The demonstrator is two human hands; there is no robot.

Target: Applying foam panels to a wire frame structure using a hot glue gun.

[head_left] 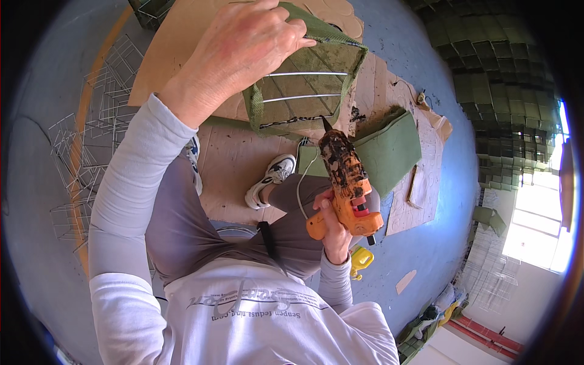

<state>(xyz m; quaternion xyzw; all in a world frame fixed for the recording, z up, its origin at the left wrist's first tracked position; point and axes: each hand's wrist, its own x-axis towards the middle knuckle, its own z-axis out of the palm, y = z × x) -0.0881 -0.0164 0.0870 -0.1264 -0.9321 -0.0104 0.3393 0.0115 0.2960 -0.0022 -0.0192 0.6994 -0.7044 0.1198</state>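
Observation:
My left hand is raised, its fingers and thumb pinching the upper edge of a green fabric box with white wire bars across its inside. Along the lower inner edge of that box runs an uneven black glue line. Gripped in my right hand is an orange glue gun, its front half smeared with black. The gun's dark nozzle points up at the right end of the glue line; whether it touches the fabric I cannot tell.
Brown cardboard covers the floor under the box. Folded green fabric lies right of the gun. Bare wire frames lie left; stacked green boxes rise far right. A pale cord hangs near my knee, beyond a yellow bottle.

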